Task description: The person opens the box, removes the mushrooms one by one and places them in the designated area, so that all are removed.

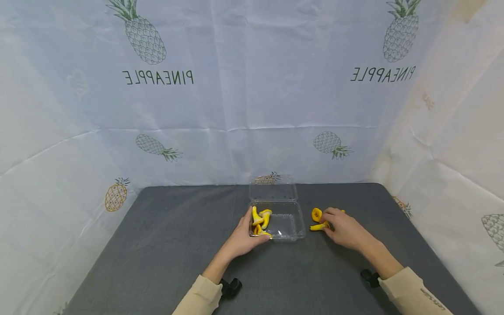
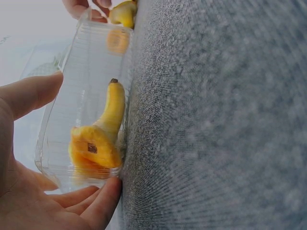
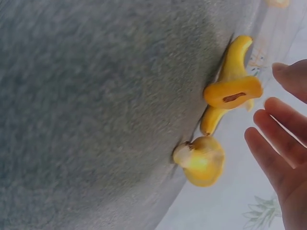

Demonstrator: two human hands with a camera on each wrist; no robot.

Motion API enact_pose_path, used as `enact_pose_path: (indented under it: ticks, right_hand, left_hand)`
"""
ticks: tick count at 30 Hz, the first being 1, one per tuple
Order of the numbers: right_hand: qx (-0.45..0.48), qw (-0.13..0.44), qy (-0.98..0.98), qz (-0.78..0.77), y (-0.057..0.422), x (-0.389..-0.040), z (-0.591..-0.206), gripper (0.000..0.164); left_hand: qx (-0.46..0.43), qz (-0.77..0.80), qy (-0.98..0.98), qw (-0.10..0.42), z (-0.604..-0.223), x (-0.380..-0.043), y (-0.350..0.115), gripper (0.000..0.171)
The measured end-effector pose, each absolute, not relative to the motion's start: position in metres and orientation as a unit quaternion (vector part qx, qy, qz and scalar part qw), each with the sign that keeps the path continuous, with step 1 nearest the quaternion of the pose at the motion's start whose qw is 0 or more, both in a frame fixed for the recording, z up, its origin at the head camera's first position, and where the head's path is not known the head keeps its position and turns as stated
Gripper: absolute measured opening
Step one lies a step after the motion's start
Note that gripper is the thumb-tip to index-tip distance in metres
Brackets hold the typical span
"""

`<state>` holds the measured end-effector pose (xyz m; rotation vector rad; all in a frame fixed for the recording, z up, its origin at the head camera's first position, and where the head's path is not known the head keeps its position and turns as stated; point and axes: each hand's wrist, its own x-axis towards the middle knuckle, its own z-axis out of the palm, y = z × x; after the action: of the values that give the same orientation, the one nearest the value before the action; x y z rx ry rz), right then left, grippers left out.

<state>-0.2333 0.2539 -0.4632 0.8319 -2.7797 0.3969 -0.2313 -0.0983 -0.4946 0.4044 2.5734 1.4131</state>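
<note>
1. The left hand [image 1: 242, 239] grips the near left corner of a clear plastic container [image 1: 289, 223], thumb along the near wall, fingers against the left wall.
2. The right hand [image 1: 346, 228] has its fingers spread and its thumb apart from them, just beside the loose mushrooms [image 1: 316, 214]; whether a fingertip touches one, I cannot tell.
3. Three of these yellow mushrooms lie on the worktop [image 1: 177, 245] to the right of the container, grouped near one another; in the head view the right hand mostly covers one.
4. In the left part of the container sit more yellow mushrooms [image 1: 266, 218], at least three, clustered near its left wall.
5. The container rests closer to the worktop's far edge than its near one, about midway between the far corners. Its clear lid [image 1: 273, 191] stands raised at the back, reaching that far edge.
6. Both forearms wear beige sleeves [image 1: 413, 291] and black wrist mounts [image 1: 231, 288].
7. Beyond the far edge hangs a white cloth [image 1: 260, 96] printed with pineapples.
</note>
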Motion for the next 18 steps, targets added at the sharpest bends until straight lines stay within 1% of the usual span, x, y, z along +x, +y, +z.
enact_pose_path:
  ticks: [5, 18]
  right_hand:
    - [0.274, 0.102, -0.945, 0.143, 0.249, -0.231, -0.459, 0.018]
    - [0.266, 0.136, -0.936, 0.186, 0.229, -0.227, -0.450, 0.018]
  left_hand:
    - [0.136, 0.478, 0.863, 0.089, -0.495, -0.231, -0.098, 0.109]
    - [0.136, 0.481, 0.861, 0.089, -0.496, -0.232, -0.098, 0.109]
